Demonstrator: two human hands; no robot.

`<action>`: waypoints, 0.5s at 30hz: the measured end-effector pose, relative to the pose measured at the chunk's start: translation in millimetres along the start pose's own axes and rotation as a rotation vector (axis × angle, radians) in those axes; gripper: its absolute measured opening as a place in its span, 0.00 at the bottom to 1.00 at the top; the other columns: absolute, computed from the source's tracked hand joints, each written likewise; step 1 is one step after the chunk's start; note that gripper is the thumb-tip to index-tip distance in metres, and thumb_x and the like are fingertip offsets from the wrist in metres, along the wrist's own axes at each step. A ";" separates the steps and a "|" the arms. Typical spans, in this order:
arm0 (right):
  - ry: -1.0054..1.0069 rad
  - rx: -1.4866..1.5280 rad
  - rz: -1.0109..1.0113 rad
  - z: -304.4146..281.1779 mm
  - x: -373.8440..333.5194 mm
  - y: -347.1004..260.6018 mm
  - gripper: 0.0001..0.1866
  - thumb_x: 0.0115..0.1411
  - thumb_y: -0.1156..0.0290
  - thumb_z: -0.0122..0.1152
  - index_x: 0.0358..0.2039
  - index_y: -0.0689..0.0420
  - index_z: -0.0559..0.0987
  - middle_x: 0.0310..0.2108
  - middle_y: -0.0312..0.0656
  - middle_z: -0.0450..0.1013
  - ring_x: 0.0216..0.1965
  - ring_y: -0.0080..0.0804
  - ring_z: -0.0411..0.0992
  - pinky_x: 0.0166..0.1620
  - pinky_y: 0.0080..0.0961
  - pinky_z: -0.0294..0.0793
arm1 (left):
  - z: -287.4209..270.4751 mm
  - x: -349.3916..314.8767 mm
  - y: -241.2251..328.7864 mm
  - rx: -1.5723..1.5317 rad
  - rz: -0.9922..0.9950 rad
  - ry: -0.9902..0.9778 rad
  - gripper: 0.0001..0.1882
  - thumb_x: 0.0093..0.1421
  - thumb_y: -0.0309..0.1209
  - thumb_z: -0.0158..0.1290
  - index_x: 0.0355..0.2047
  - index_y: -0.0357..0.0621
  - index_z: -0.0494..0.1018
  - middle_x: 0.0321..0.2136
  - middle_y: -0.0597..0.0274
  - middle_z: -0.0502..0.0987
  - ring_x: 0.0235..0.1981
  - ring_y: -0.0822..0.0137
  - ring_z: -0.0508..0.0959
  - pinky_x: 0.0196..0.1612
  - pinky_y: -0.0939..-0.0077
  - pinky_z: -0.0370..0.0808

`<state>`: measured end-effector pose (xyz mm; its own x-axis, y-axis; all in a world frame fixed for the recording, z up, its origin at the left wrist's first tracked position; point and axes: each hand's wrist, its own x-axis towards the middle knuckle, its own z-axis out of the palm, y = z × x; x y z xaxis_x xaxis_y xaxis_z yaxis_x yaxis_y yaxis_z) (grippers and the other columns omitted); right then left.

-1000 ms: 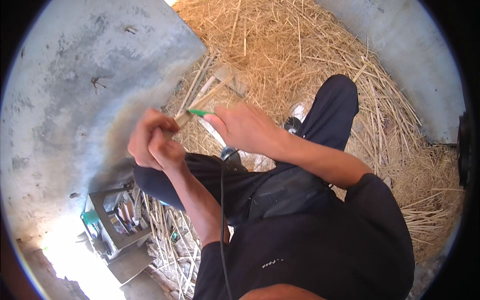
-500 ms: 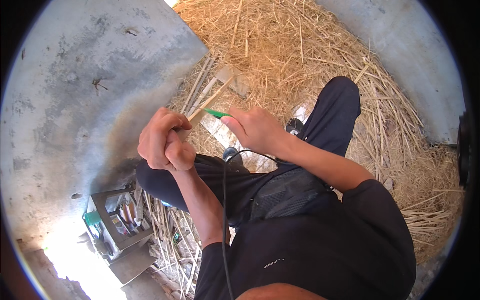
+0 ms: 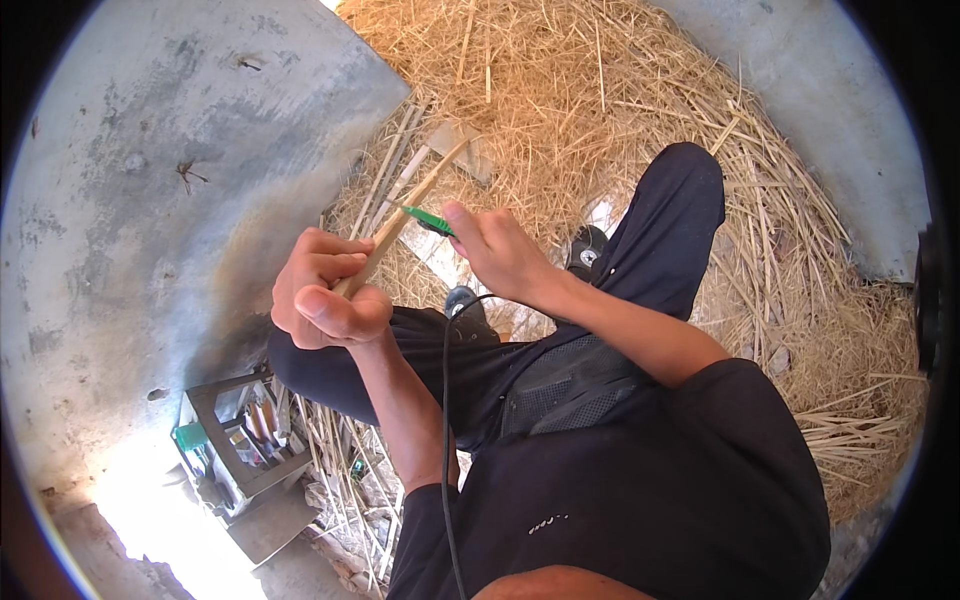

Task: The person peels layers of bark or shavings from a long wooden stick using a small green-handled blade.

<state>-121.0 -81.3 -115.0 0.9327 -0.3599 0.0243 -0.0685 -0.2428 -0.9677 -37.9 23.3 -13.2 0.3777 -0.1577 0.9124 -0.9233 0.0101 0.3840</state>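
Observation:
My left hand is closed around the lower end of a thin pale wooden stick that points up and to the right. My right hand grips a small tool with a green handle, whose tip rests against the stick just above my left hand. Both hands are held over my dark-trousered knees, above a floor strewn with straw.
A big heap of dry straw covers the ground ahead. Grey concrete surfaces curve at the left and upper right. A small grey wooden box with tools stands at the lower left. Loose sticks lie by the straw.
Both hands have lifted slightly and drawn apart a little; the stick now shows longer above my left hand, and the green tool sits further along it.

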 end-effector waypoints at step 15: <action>0.075 -0.224 -0.170 -5.3 -0.4 22.4 0.32 0.68 0.51 0.34 0.15 0.63 0.69 0.08 0.43 0.59 0.11 0.34 0.59 0.20 0.35 0.61 | -6.5 2.6 -5.8 -0.426 -0.012 -0.103 0.17 0.46 0.31 0.41 0.08 0.29 0.62 0.05 0.57 0.61 0.06 0.66 0.64 0.10 0.77 0.58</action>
<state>-124.8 -91.4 -135.4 0.9094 -0.3602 0.2080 0.0024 -0.4955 -0.8686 -31.2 29.2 -12.1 0.3599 -0.2575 0.8967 -0.7993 0.4106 0.4388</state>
